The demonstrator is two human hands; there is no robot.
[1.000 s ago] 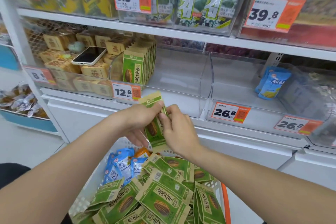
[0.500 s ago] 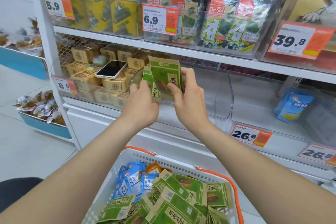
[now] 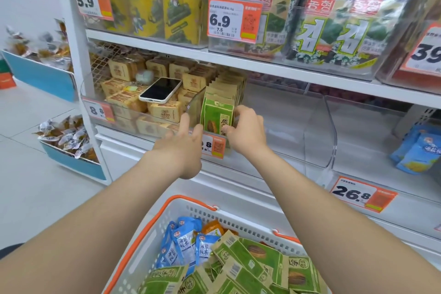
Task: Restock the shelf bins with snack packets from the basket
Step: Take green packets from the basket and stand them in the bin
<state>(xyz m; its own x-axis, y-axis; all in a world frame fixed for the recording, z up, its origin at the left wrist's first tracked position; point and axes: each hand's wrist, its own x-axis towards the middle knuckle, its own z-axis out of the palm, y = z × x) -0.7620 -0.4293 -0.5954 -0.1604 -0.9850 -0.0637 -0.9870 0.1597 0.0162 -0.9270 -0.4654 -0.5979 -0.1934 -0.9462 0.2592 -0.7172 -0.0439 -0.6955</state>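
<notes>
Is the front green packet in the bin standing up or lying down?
Standing up. The green packet stands upright, facing out, at the front of its row in the clear bin; the right hand grips its edge.

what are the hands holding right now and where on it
The right hand pinches the front green packet by its right edge; the left hand holds nothing.

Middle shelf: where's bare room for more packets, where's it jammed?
Bare: the clear bin right of its green packets; the next bin too, save blue packets at its right end. Crowded: the left bin of brown boxes, phone on top.
</notes>
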